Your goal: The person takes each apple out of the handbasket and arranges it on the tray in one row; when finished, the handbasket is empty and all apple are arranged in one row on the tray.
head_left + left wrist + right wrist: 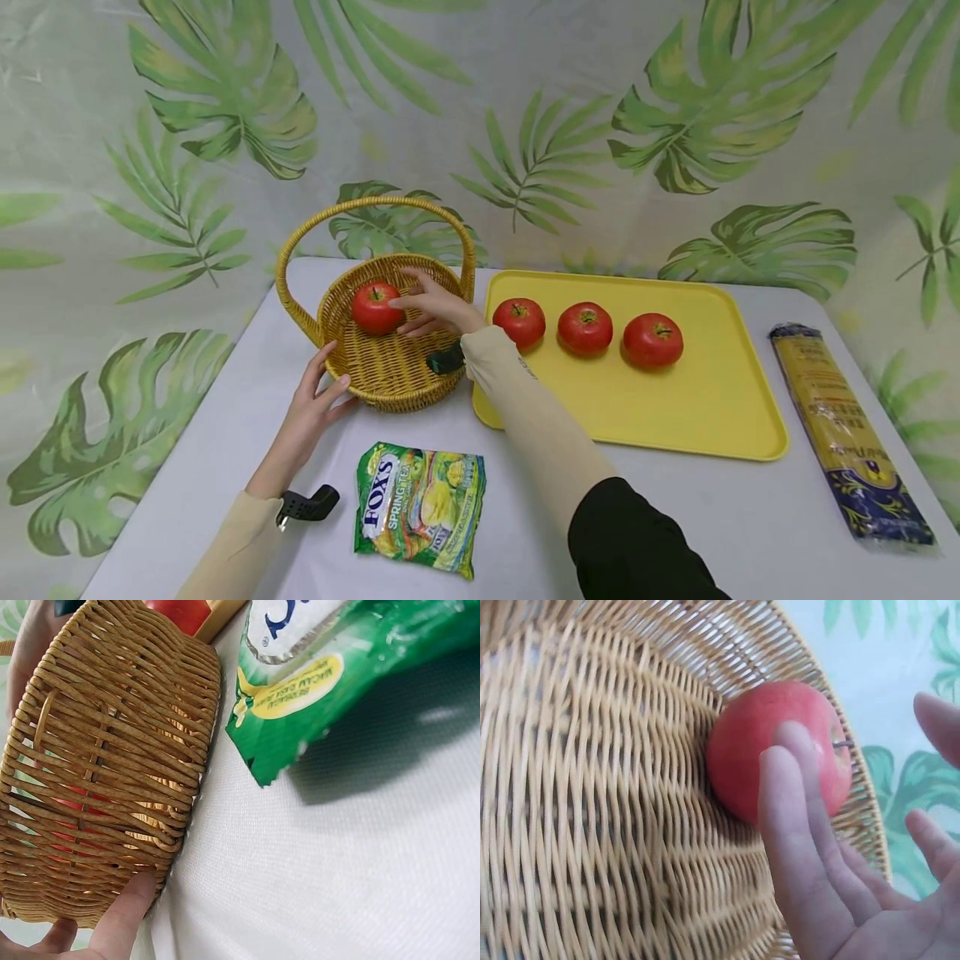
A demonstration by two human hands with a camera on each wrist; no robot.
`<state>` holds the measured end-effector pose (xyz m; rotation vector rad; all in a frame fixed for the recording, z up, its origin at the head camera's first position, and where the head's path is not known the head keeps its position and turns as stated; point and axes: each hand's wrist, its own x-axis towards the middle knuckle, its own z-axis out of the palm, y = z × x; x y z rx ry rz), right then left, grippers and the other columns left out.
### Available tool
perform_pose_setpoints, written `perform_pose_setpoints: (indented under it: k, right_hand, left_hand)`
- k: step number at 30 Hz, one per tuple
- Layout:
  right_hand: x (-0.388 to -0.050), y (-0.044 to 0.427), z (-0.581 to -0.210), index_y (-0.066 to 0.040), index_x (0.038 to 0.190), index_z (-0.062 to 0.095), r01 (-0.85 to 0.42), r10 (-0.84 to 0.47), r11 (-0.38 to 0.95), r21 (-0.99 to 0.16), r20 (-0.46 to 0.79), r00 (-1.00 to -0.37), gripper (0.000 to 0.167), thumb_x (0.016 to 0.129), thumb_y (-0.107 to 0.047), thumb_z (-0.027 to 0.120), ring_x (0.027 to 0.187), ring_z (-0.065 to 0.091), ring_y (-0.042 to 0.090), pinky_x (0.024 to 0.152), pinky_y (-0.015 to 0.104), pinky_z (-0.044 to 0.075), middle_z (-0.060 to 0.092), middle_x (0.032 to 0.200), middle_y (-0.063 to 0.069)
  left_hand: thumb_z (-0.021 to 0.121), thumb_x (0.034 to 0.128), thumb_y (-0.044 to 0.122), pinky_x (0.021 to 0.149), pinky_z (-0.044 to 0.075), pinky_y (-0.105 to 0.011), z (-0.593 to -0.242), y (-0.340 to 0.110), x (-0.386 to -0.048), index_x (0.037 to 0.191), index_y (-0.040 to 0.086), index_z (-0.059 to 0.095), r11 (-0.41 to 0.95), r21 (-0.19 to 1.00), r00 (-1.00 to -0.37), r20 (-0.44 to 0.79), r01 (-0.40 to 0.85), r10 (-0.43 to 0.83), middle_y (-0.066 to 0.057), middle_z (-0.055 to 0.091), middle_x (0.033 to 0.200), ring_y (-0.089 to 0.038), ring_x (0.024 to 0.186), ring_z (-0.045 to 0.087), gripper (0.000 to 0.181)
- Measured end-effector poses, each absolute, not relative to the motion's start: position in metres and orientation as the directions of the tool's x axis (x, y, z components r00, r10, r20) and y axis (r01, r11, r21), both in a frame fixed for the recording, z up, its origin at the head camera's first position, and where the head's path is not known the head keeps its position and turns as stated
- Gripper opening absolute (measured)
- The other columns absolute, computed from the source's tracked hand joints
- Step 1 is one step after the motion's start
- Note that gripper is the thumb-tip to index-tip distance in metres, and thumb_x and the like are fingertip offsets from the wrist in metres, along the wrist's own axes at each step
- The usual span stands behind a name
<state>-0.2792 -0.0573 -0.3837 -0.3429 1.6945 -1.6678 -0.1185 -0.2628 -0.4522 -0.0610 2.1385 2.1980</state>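
In the head view, a round wicker basket (390, 367) with a tall arched handle stands at the left of the table. One red apple (377, 308) lies inside it, against the far left wall. My right hand (438, 304) is over the basket, beside this apple, its fingers extended and gripping nothing. In the right wrist view those fingers (784, 795) overlap the apple (772, 750); whether they touch it is unclear. My left hand (311, 408) rests against the basket's near left side, and its fingertips (139, 889) press on the outer weave in the left wrist view.
Three red apples (585, 328) sit in a row on a yellow tray (712, 408) right of the basket. A green Fox's candy bag (420, 508) lies in front of the basket. A long pasta packet (847, 433) is by the right edge. Leaf-patterned cloth (540, 167) hangs behind.
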Motion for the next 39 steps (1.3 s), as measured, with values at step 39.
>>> perform_pose_setpoints:
  k: [39]
  right_hand:
    - [-0.268,-0.098,-0.403,-0.029,0.141,0.043,0.564,-0.399,-0.110,-0.819,-0.483,-0.779,0.069,0.084,-0.003,0.072,0.107,0.056,0.044,0.085,0.046,0.052,0.035,0.140,0.014]
  left_hand:
    - [0.046,0.1021,0.014,0.102,0.033,-0.060,-0.451,-0.262,-0.118,0.154,0.023,0.011,-0.012,0.997,-0.996,-0.082,-0.083,0.020,-0.009,-0.007,0.158,-0.041,0.138,0.021,0.064]
